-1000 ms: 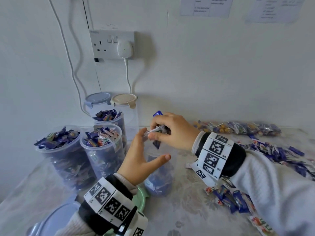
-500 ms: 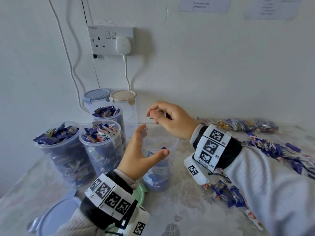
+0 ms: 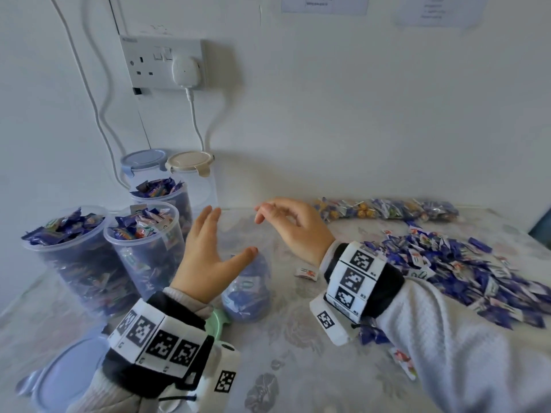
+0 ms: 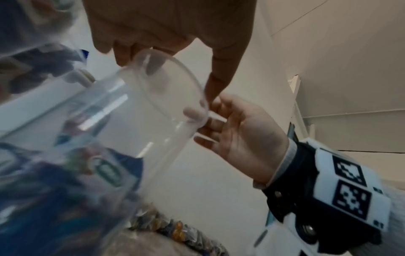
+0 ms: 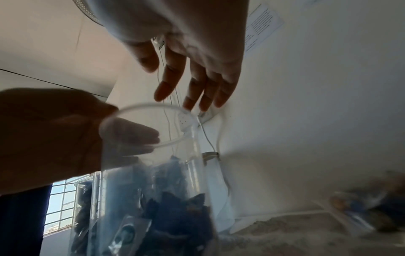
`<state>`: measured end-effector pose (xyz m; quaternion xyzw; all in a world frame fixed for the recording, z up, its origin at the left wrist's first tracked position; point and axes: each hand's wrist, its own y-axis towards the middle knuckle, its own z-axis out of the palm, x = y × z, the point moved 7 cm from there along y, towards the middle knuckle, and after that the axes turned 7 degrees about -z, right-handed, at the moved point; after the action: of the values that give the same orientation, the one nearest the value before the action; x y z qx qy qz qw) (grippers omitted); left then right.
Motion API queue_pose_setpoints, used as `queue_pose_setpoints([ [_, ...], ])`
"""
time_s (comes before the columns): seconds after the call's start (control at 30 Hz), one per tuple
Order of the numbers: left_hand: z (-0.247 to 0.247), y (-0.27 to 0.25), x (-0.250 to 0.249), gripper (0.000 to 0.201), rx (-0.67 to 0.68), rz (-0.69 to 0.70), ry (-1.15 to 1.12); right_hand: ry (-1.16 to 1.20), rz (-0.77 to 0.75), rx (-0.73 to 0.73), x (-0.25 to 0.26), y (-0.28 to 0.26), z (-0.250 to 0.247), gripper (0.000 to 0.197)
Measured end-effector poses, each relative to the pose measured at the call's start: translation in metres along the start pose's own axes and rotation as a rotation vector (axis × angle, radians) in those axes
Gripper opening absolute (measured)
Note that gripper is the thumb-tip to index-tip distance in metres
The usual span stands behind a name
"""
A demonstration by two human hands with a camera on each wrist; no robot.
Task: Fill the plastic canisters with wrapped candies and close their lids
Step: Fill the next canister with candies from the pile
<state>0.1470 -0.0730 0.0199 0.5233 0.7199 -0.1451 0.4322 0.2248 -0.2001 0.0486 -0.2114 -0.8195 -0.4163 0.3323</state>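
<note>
A clear plastic canister (image 3: 247, 287) stands at the table's middle, its lower part filled with blue wrapped candies. My left hand (image 3: 226, 236) wraps its upper part, thumb on the near side and fingers behind it near the rim (image 4: 175, 78). My right hand (image 3: 268, 214) hovers just above and right of the mouth, fingers relaxed and spread, holding nothing. In the right wrist view the right hand's fingers (image 5: 192, 83) hang over the rim, and the left hand (image 5: 54, 131) shows through the canister (image 5: 153, 173). The loose candy pile (image 3: 447, 263) lies to the right.
Three open, heaped canisters (image 3: 64, 234) (image 3: 143, 231) (image 3: 161, 189) stand to the left, with two lidded canisters (image 3: 143, 159) (image 3: 190, 162) behind by the wall. A blue lid (image 3: 65, 374) lies front left, a green lid (image 3: 216, 323) by my left wrist. One candy (image 3: 305, 272) lies near my right wrist.
My right hand pinched candies over the canister, then let them go and spread its fingers. The left hand has stayed on the canister.
</note>
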Motion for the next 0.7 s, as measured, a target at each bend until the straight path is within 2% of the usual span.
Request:
queue_pose_setpoints([
  [0.07,-0.001,-0.007,-0.016,0.087,-0.09,0.063,0.077,-0.063,0.016,0.032,-0.003,-0.016,-0.023,0.021],
  [0.17,0.005,-0.032,-0.055,0.071,-0.276,0.258,0.118,-0.192,0.162,0.104,-0.019,-0.053,-0.066,0.011],
  [0.2,0.014,-0.044,-0.068,0.064,-0.284,0.316,0.1,-0.243,0.225,0.112,-0.026,-0.07,-0.083,0.012],
  [0.23,0.028,-0.054,-0.081,0.058,-0.243,0.369,0.077,-0.29,0.302,0.116,-0.035,-0.09,-0.1,0.014],
  [0.3,0.068,-0.074,-0.094,0.055,-0.066,0.425,0.042,-0.382,0.475,0.145,-0.053,-0.131,-0.131,0.024],
  [0.37,0.114,-0.088,-0.087,0.065,0.166,0.299,0.046,-0.483,0.621,0.171,-0.069,-0.176,-0.16,0.038],
  [0.43,0.16,-0.097,-0.065,0.076,0.362,0.055,0.147,-0.575,0.724,0.152,-0.083,-0.222,-0.187,0.052],
  [0.5,0.196,-0.108,-0.043,0.087,0.487,-0.169,0.291,-0.648,0.816,0.132,-0.099,-0.268,-0.207,0.062],
  [0.6,0.23,-0.124,-0.037,0.098,0.55,-0.307,0.335,-0.659,0.972,0.118,-0.123,-0.33,-0.223,0.069],
  [0.7,0.246,-0.133,-0.043,0.106,0.502,-0.34,0.382,-0.589,0.988,0.128,-0.134,-0.357,-0.218,0.073],
])
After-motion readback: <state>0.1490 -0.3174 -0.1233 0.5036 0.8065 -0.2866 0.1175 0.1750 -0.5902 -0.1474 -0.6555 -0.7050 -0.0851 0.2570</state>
